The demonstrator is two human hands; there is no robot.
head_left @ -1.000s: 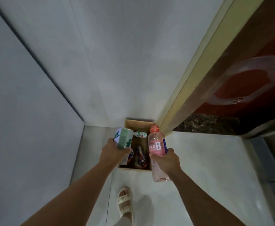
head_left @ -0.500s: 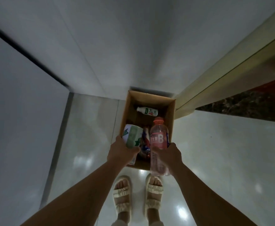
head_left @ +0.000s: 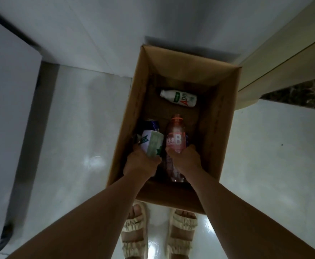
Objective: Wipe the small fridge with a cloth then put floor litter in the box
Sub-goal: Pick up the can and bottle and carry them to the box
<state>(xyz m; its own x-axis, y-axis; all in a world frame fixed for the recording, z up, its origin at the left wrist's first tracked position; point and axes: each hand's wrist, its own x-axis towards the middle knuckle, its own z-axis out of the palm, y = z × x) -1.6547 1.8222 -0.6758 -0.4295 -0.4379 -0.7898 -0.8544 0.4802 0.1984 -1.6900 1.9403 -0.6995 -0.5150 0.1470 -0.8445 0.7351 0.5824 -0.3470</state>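
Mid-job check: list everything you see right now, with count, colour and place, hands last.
Open cardboard box: one, brown, on the floor against the wall.
Small white milk-drink bottle: one, white with green and red print, lying at the box's far end.
Blue drink can: one, dark blue, inside the box at its left wall.
Green-and-white paper cup: one, held over the box.
Pink plastic bottle: one, pink with white label, held over the box.
Sandals: two, beige, on the glossy floor.
Left hand: grips the cup.
Right hand: grips the pink bottle.
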